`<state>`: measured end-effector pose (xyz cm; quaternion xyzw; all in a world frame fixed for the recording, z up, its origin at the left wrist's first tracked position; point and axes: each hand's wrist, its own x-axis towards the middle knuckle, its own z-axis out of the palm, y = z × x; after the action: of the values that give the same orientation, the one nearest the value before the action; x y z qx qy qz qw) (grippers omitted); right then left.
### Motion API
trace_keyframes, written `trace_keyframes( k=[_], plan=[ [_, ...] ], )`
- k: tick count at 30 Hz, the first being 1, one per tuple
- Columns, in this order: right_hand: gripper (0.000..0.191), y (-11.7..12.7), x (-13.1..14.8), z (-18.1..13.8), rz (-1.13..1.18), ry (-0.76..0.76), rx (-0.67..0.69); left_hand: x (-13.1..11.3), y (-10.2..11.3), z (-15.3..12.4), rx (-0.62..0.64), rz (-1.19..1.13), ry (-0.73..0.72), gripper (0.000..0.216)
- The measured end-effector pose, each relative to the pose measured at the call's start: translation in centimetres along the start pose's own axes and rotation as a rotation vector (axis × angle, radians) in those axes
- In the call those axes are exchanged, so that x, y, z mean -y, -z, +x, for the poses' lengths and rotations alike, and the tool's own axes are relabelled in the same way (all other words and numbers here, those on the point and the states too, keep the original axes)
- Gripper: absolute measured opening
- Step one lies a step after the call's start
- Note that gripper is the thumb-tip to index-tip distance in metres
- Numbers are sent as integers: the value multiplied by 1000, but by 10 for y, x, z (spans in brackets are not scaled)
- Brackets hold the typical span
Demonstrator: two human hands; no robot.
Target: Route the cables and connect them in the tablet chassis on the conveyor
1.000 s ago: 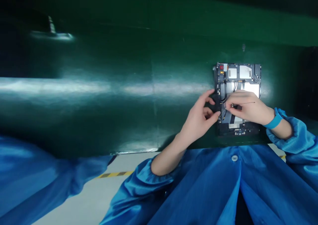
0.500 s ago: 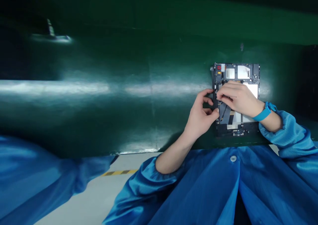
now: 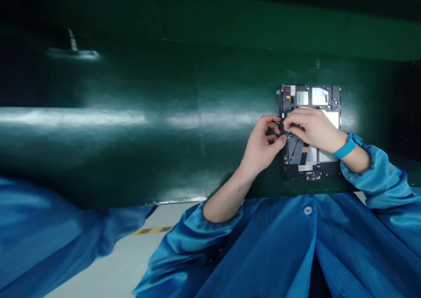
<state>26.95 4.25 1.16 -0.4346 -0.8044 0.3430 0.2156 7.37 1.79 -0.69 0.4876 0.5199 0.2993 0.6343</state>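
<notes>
One open casing (image 3: pixel 333 170) | white panel (image 3: pixel 333 119), black strip (image 3: pixel 303 158) inside | right hand (image 3: pixel 312 125) above

A table (image 3: pixel 177 162) with a glossy dark green top stretches across the view, its surface streaked with pale reflections. An opened, flat electronic device (image 3: pixel 311 151) lies on it, right of centre and near the front edge, inner parts facing up.

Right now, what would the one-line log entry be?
left hand: at left edge of opened device; right hand: over device, grip unclear; device: on green table
</notes>
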Motion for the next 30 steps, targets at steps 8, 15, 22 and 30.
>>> trace_keyframes(
  k=[8,15,22,30],
  plan=[
    [22,1,-4,2,3,4,-49,-2,-3,3,-29,38,-17,41],
    [19,2,-11,12,12,-22,-119,-12,3,20,37,178,-12,30],
    [23,2,-9,18,6,-72,-77,-22,7,29,108,200,110,25],
    [23,2,-8,19,20,-81,-81,-24,9,29,122,158,119,26]
  ],
)
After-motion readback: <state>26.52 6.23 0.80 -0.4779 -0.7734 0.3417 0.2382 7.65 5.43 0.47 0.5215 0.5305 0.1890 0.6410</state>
